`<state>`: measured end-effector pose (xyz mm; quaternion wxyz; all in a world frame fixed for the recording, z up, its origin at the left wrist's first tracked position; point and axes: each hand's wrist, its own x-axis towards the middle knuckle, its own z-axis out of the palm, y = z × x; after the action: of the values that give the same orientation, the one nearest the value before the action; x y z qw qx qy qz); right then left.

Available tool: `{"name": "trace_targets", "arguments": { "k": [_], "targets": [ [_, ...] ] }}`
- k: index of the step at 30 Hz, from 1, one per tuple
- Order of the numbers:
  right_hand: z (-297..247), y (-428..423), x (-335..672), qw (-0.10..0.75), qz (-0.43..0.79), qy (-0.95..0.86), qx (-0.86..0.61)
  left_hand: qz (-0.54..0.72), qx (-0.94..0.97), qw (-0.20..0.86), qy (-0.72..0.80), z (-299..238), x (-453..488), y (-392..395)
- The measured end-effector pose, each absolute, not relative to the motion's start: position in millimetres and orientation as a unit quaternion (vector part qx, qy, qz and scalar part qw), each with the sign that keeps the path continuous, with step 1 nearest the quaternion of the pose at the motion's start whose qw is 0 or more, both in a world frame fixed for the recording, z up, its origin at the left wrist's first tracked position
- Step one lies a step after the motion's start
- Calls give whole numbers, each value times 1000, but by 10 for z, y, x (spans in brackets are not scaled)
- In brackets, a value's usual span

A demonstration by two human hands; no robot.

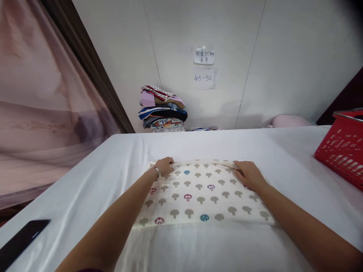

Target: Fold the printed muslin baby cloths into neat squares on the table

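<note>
A white cloth (200, 189) printed with grey, red, purple and blue mushrooms lies folded in layers in front of me. At its far left corner, my left hand (165, 167), with a bracelet on the wrist, closes over the edge; its fingertips are partly hidden. The far right part of the same edge is pinched between the thumb and fingers of my right hand (250, 174). Between the two hands, the layered far edge is slightly raised and bowed. The cloth's near edge lies flat on the white-covered table (193, 145).
A red perforated basket (344, 145) stands at the right. On the left lies a black phone-like object (24, 240). Beyond the table are a stack of folded fabrics (163, 109) and a pink rounded thing (290, 121). A pink curtain (42, 102) hangs at the left.
</note>
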<state>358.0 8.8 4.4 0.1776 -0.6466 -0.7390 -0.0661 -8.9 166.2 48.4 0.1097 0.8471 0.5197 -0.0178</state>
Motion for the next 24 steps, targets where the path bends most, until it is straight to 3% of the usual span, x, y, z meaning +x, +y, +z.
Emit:
{"name": "trace_targets", "arguments": {
  "k": [5, 12, 18, 24],
  "targets": [
    [104, 186, 3618, 170, -37, -713, -679, 14, 808, 157, 568, 494, -45, 1697],
    [172, 425, 3671, 94, -37, -689, -718, 47, 799, 113, 588, 356, 70, 1596],
    [97, 426, 3696, 130, -22, -682, -720, 77, 795, 97, 593, 259, 68, 1575],
    [128, 468, 3743, 111, 12, -690, -715, 45, 786, 128, 603, 335, 78, 1630]
  ]
}}
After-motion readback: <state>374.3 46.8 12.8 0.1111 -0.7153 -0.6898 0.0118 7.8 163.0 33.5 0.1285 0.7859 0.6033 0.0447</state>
